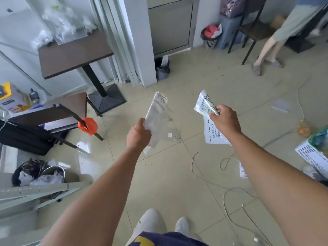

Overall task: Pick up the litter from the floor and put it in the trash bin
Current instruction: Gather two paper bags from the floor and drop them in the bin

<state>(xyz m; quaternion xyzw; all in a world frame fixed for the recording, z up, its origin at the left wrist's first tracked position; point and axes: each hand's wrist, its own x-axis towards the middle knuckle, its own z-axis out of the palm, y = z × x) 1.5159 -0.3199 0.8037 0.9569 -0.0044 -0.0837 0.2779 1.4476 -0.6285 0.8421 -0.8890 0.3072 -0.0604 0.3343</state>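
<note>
My left hand [138, 134] grips a clear plastic bag [158, 118] that stands up from my fist, above the tiled floor. In my right hand [224, 121] are printed white plastic wrappers [211, 128], one sticking up and one hanging below the fingers. A small grey trash bin [162, 69] with a black liner stands on the floor by the white pillar, ahead of both hands. A mesh bin [210, 39] holding red and white waste sits farther back by the wall. More litter lies on the floor: a clear bag [281, 106] at right and a printed wrapper [242, 170] beside my right forearm.
A brown pedestal table [71, 55] and a low table with an orange clamp [88, 125] stand at left. A dark bin full of waste [38, 174] is at lower left. White cables [229, 192] trail over the floor. Another person's legs [266, 50] are at the far right, near a white basket [312, 155].
</note>
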